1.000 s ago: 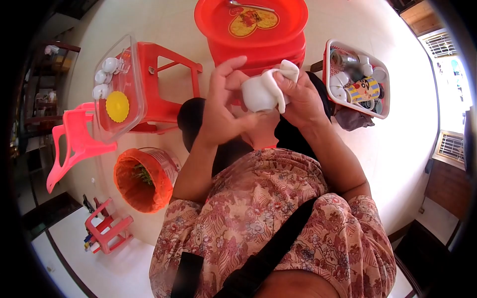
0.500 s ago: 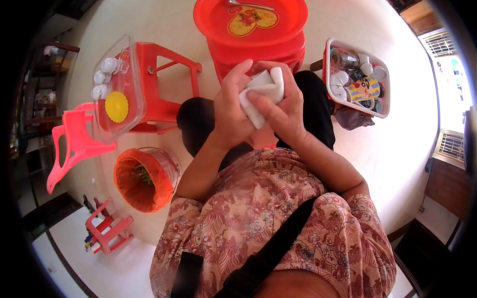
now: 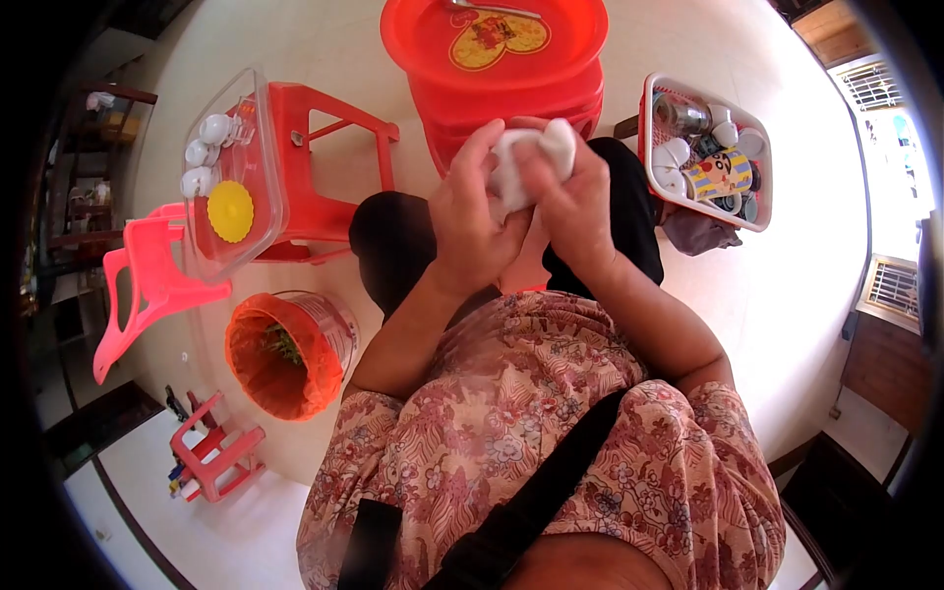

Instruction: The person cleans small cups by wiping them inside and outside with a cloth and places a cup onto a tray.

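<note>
A white cloth (image 3: 558,147) is bunched between my two hands, just below the red tray. My left hand (image 3: 470,216) curls around the left side of a white cup (image 3: 506,182), which the cloth and fingers mostly cover. From the right, my right hand (image 3: 580,202) grips the cloth and presses it against the cup, its fingers somewhat blurred. Above them, the round red tray (image 3: 413,49) with a gold pattern holds a metal spoon (image 3: 497,10).
At left, a clear plastic bin (image 3: 273,197) with white cups and a yellow lid rests on a red stool (image 3: 329,211). An orange-lined bucket (image 3: 246,364) stands below. A white-rimmed basket (image 3: 646,128) of cups is at right.
The white cup, plainly visible a second ago, is now mostly covered by the cloth. My right hand has moved in over it, and my left hand has closed around its side.
</note>
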A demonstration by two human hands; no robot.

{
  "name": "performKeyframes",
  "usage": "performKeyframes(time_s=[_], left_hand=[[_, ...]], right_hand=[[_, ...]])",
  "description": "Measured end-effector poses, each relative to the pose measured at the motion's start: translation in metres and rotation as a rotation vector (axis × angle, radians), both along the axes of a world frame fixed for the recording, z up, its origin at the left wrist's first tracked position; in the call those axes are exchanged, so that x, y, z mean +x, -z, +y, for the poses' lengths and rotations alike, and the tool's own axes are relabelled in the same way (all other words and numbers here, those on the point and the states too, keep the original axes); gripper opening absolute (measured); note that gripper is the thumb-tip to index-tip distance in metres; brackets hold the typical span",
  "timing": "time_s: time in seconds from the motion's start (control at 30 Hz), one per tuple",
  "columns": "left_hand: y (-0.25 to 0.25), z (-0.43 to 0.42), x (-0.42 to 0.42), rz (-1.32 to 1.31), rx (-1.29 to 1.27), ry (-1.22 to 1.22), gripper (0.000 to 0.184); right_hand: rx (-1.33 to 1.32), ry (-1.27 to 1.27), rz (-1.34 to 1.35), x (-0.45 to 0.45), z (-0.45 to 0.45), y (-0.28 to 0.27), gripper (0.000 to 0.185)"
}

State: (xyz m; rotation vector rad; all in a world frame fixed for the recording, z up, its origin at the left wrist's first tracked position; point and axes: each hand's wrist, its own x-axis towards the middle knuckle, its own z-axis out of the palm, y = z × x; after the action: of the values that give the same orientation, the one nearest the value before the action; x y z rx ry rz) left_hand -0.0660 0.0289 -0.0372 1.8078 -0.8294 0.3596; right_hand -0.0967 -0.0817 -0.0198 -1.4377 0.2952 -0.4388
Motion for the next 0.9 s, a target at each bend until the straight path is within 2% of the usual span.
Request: performKeyframes(time_s=[0.07, 0.1, 0.2, 0.3, 0.37, 0.47, 0.53, 0.57, 0.67, 0.7, 0.73, 0.8, 0.83, 0.9], left_hand=[[-0.001, 0.002, 0.001, 0.005, 0.01, 0.016, 0.075], [0.001, 0.002, 0.001, 0.024, 0.009, 0.032, 0.074], [0.007, 0.004, 0.001, 0.053, -0.008, 0.07, 0.074], [0.005, 0.003, -0.001, 0.03, -0.043, 0.082, 0.075], [0.008, 0.004, -0.004, 0.013, -0.05, 0.07, 0.076], [0.011, 0.002, -0.005, 0.245, -0.288, 0.218, 0.078], [0.004, 0.003, -0.006, 0.244, -0.292, 0.249, 0.079], [-0.001, 0.003, -0.006, 0.242, -0.295, 0.266, 0.079], [-0.01, 0.005, -0.005, 0.568, -0.542, 0.319, 0.079], [-0.01, 0.007, -0.003, 0.592, -0.536, 0.31, 0.073], [-0.012, 0.009, -0.002, 0.603, -0.509, 0.315, 0.07], [-0.016, 0.011, -0.002, 0.626, -0.454, 0.319, 0.064], [-0.016, 0.011, -0.002, 0.634, -0.46, 0.33, 0.053], [-0.013, 0.013, 0.0, 0.585, -0.411, 0.353, 0.042]], right_hand=[[-0.31, 0.019, -0.09, -0.008, 0.006, -0.003, 0.026], [-0.321, 0.018, -0.097, -0.008, 0.005, -0.002, 0.029], [0.021, -0.065, 0.03, -0.005, 0.0, 0.002, 0.029], [0.383, -0.045, 0.114, 0.004, -0.01, 0.006, 0.027], [0.51, -0.113, 0.136, 0.006, -0.015, 0.01, 0.026], [0.612, -0.201, 0.109, 0.012, -0.019, 0.037, 0.026], [1.121, -0.331, 0.129, 0.007, -0.024, 0.03, 0.03], [1.186, -0.4, 0.041, 0.007, -0.028, 0.029, 0.032], [-0.17, -0.321, 0.006, 0.003, -0.033, 0.026, 0.036], [0.548, -0.51, -0.105, 0.004, -0.037, 0.021, 0.037], [1.286, -0.579, -0.115, 0.005, -0.042, 0.016, 0.039], [1.273, -0.595, -0.181, 0.004, -0.039, 0.018, 0.042], [1.062, -0.539, -0.141, 0.003, -0.037, 0.017, 0.042], [0.687, -0.452, -0.067, 0.003, -0.033, 0.012, 0.041]])
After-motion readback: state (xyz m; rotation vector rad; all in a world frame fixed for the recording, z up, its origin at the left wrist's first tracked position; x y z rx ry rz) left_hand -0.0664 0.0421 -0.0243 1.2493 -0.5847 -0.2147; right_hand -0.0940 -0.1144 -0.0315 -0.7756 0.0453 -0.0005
